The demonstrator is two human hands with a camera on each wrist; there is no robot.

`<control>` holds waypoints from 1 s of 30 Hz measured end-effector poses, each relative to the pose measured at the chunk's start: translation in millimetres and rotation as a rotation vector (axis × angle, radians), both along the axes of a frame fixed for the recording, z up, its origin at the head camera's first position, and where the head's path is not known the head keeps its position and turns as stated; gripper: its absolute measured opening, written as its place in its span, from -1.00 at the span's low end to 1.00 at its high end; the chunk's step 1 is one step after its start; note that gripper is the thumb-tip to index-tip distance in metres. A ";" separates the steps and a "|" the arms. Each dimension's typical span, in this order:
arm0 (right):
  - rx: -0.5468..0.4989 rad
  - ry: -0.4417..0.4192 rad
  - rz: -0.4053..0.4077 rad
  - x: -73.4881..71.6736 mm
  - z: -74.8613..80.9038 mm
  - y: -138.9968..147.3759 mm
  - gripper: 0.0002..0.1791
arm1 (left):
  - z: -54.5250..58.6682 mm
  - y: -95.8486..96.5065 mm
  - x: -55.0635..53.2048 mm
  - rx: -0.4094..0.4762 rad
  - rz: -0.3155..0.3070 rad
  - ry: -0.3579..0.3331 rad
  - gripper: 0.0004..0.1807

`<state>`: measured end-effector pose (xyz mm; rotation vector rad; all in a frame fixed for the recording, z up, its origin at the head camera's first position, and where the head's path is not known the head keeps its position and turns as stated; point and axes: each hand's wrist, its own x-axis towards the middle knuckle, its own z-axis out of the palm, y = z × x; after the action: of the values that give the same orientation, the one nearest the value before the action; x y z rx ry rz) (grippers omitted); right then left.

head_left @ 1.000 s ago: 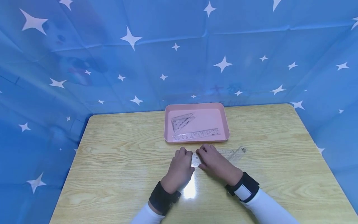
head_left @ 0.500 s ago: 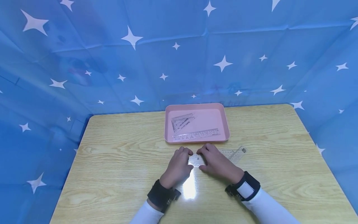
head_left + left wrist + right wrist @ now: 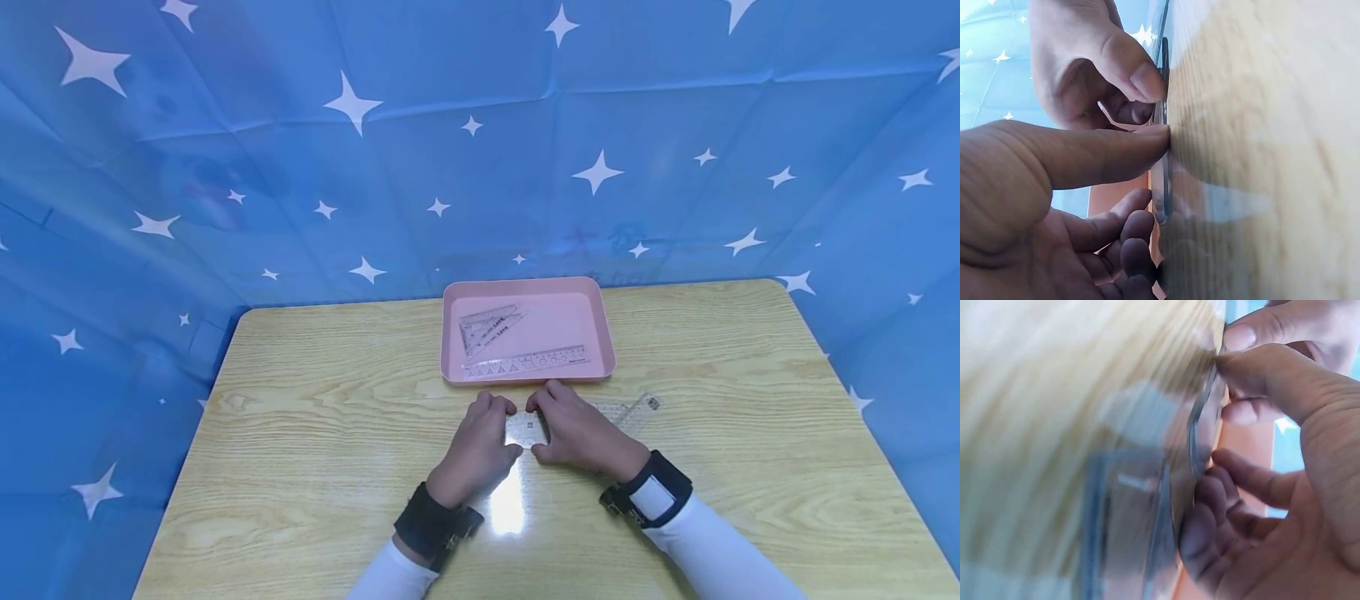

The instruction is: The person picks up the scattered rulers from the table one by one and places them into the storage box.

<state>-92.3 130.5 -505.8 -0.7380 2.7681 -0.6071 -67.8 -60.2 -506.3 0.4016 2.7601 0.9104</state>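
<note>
Here, left hand (image 3: pixel 475 450) and right hand (image 3: pixel 579 430) both pinching a clear plastic measuring tool (image 3: pixel 527 428), pink tray (image 3: pixel 561 313) on the far side.

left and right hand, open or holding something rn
Left hand: holding the clear plastic piece between thumb and fingers.
Right hand: holding the same clear plastic piece, likewise.

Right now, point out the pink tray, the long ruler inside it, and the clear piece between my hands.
Pink tray (image 3: pixel 564 313): head view, on its bare floor.
Long ruler (image 3: pixel 527 362): head view, mid-length on its face.
Clear piece (image 3: pixel 527 427): head view, on its uncovered part.
</note>
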 end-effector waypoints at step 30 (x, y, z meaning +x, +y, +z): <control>-0.048 -0.013 -0.027 6.8 0.7 3.7 -0.41 | -0.2 -0.9 -0.3 0.009 -0.008 0.019 -0.54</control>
<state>-85.6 134.1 -505.0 -0.7053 2.7648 -0.6839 -68.1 -61.1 -506.5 0.4251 2.7699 0.9217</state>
